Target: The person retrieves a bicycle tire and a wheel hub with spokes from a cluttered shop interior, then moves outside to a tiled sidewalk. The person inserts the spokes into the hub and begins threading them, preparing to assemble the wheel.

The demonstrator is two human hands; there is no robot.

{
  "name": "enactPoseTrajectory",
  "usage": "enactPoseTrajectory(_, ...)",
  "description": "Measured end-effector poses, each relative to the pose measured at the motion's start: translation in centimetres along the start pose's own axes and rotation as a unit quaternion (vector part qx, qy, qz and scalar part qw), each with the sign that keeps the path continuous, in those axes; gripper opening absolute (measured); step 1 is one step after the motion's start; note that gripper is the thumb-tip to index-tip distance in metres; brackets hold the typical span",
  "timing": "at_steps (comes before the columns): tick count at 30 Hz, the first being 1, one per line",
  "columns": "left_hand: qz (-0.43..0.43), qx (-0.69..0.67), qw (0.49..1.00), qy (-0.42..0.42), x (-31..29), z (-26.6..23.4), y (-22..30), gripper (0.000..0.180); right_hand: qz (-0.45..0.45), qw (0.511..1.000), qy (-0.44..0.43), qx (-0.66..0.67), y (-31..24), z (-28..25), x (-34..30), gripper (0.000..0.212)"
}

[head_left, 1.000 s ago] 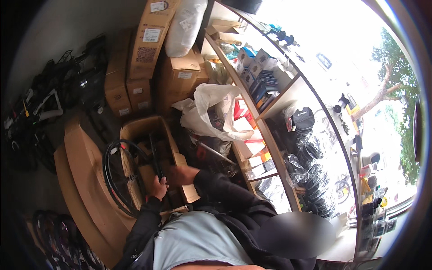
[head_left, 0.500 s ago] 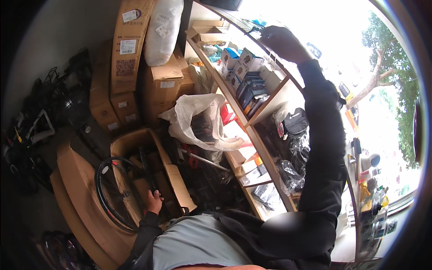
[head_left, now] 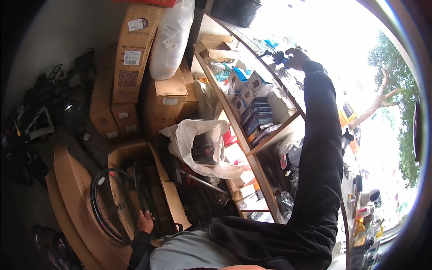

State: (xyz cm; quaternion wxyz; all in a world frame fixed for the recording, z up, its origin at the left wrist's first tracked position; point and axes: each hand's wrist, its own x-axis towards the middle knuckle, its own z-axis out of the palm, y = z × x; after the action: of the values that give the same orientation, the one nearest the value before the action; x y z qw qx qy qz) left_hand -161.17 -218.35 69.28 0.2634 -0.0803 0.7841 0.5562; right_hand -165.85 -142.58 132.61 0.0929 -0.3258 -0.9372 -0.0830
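Hands on wheel and shelf item

Bicycle wheel (head_left: 112, 202) stands low in an open cardboard box (head_left: 135, 155); left hand (head_left: 145, 221) clamped on its rim. Right hand (head_left: 297, 57) reaches high, fingers closed on a small blue part (head_left: 280, 57) at the top shelf (head_left: 252, 45). White plastic bag (head_left: 202, 144) between.

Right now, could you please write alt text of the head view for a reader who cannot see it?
The person's right hand reaches up to a small blue item on the top shelf, while the left hand grips a bicycle wheel standing in an open cardboard box. Stacked cartons and a white plastic bag sit between them.
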Motion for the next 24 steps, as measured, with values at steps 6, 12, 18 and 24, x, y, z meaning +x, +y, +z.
enactPoseTrajectory(6,0.011,0.054,0.998,0.011,-0.3,0.2,0.6,0.051,0.074,0.983,-0.153,-0.069,-1.3,-1.1,1.5,0.056)
enactPoseTrajectory(12,0.013,0.048,0.998,0.025,-0.9,1.6,1.6,0.031,0.015,0.983,-0.15,-0.102,-2.1,-1.0,1.5,0.029)
enactPoseTrajectory(18,0.024,0.002,1.0,0.009,-0.6,2.2,1.1,0.027,0.028,0.99,-0.117,-0.078,-2.8,-0.7,0.7,0.037)
enactPoseTrajectory(24,0.045,0.006,0.999,0.015,-0.8,2.0,0.4,0.025,0.021,0.993,-0.085,-0.075,-1.0,1.1,2.1,0.061)
